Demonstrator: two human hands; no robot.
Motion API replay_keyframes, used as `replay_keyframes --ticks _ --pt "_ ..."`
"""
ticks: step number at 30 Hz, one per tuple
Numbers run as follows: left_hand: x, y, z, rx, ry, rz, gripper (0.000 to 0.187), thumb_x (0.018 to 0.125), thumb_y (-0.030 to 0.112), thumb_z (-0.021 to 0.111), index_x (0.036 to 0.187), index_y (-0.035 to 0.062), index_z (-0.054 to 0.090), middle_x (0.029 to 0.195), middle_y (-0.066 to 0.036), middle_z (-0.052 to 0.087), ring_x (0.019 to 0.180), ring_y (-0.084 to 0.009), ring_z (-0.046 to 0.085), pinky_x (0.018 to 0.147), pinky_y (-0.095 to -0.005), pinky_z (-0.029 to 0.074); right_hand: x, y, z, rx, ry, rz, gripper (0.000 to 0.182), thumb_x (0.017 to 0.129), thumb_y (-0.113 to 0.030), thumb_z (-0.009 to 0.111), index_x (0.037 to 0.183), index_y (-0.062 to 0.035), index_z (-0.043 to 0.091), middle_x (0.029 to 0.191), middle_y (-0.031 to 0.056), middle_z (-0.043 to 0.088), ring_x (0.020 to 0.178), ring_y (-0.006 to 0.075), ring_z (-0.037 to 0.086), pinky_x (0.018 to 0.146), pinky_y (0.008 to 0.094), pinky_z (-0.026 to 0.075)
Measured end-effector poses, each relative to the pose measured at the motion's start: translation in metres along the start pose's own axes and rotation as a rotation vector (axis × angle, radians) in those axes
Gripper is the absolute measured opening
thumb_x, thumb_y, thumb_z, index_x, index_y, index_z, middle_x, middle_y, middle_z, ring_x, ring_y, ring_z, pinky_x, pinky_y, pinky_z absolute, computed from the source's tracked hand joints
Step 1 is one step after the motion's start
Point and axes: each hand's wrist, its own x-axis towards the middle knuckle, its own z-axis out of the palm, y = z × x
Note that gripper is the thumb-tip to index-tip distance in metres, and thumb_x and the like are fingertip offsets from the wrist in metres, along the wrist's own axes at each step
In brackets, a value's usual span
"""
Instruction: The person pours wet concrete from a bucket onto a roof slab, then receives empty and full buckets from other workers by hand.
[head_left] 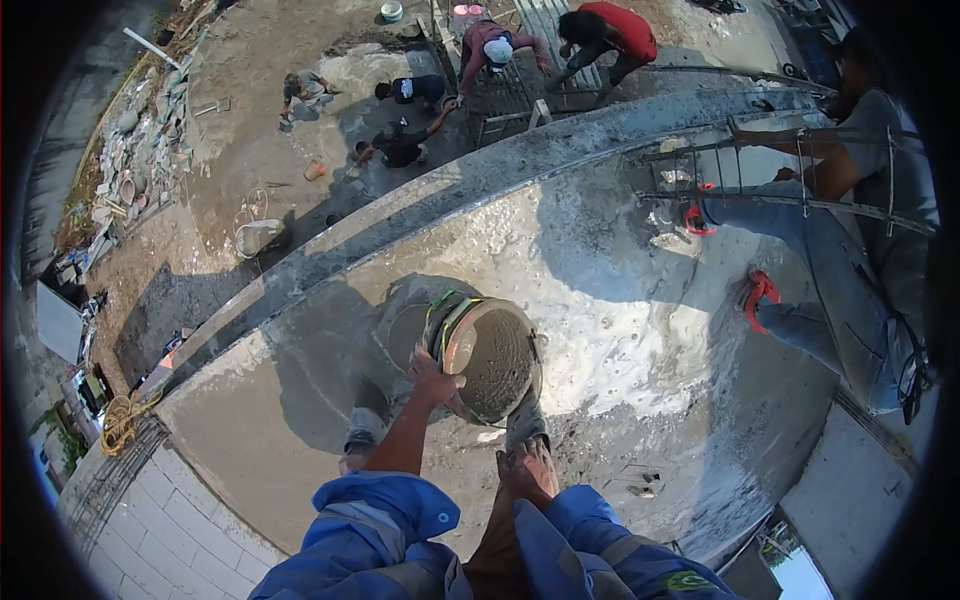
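A round bucket (462,345) with grey wet mortar (497,365) inside tilts over the concrete slab, its mouth facing me. Green and yellow bands show along its far left side. My left hand (436,382) grips the bucket's left side near the rim, thumb toward the mouth. Below the rim, my right hand (527,472) has curled fingers near my right boot (525,422); what they hold, if anything, is hidden. My left boot (367,405) stands on the slab (330,400), left of the bucket. Wet grey mortar spreads around it.
A raised concrete edge (400,215) curves beyond the bucket, with several people on the ground below it. At right, a person in jeans (800,335) and red footwear is beside a rebar frame (790,175). Coiled rope (122,425) lies at left by block paving (170,515).
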Motion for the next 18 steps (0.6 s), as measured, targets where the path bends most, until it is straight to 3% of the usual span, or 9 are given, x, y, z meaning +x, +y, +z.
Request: replay_keyframes --ticks 1,6,11,13,14,16,18 --pt "0.004 -0.006 0.003 0.009 -0.013 0.015 0.127 0.066 0.037 0.081 0.148 -0.0045 -0.007 0.153 -0.029 0.002 0.142 -0.0451 0.003 0.117 -0.0478 0.009 -0.002 -0.007 -0.014 0.007 -0.079 0.011 0.056 0.088 -0.047 0.054 0.124 -0.0026 0.057 0.138 0.0267 0.046 0.132 0.0440 0.039 0.109 0.0502 0.032" --pt "0.005 -0.003 -0.007 0.021 -0.085 0.011 0.130 0.066 0.045 0.079 0.146 -0.0074 -0.009 0.153 -0.032 0.000 0.143 -0.0439 0.000 0.118 -0.0469 0.007 -0.003 -0.004 -0.003 0.049 -0.047 0.071 0.053 0.088 -0.045 0.054 0.123 -0.0055 0.058 0.139 0.0263 0.045 0.132 0.0440 0.039 0.109 0.0496 0.033" --pt "0.019 -0.014 0.007 -0.047 -0.115 0.084 0.133 0.063 0.048 0.078 0.145 -0.0096 -0.009 0.153 -0.033 -0.001 0.144 -0.0433 0.000 0.118 -0.0470 0.006 -0.001 0.004 0.010 0.088 -0.011 -0.009 0.050 0.087 -0.045 0.056 0.122 -0.0090 0.060 0.137 0.0222 0.048 0.133 0.0454 0.035 0.109 0.0526 0.032" --pt "0.017 -0.011 0.013 -0.052 -0.061 -0.023 0.127 0.063 0.052 0.076 0.147 -0.0098 0.003 0.152 -0.035 -0.003 0.143 -0.0463 -0.001 0.117 -0.0491 0.005 -0.001 0.006 0.012 0.068 -0.008 -0.012 0.050 0.087 -0.044 0.056 0.122 -0.0085 0.060 0.138 0.0226 0.047 0.133 0.0434 0.037 0.109 0.0512 0.032" --pt "0.014 -0.008 0.012 -0.052 -0.058 -0.027 0.127 0.063 0.052 0.076 0.147 -0.0098 0.003 0.152 -0.035 -0.003 0.143 -0.0463 -0.001 0.117 -0.0491 0.005 -0.001 0.005 0.011 0.044 -0.010 -0.018 0.050 0.088 -0.044 0.056 0.122 -0.0081 0.059 0.139 0.0230 0.047 0.133 0.0414 0.039 0.109 0.0497 0.033" --pt "0.011 0.000 0.011 0.094 -0.093 0.055 0.115 0.065 0.055 0.073 0.148 -0.0052 0.020 0.151 -0.036 -0.005 0.141 -0.0502 -0.001 0.116 -0.0522 0.005 -0.002 0.004 0.008 0.061 -0.032 -0.010 0.050 0.088 -0.044 0.056 0.122 -0.0080 0.059 0.139 0.0235 0.047 0.133 0.0415 0.039 0.109 0.0502 0.033" --pt "0.012 0.002 0.016 0.107 -0.097 0.027 0.110 0.066 0.056 0.073 0.147 -0.0026 0.026 0.151 -0.036 -0.005 0.141 -0.0514 -0.001 0.116 -0.0531 0.005 -0.001 0.006 0.010 0.071 -0.062 -0.015 0.050 0.087 -0.044 0.056 0.122 -0.0079 0.059 0.138 0.0240 0.047 0.133 0.0417 0.039 0.108 0.0507 0.033"
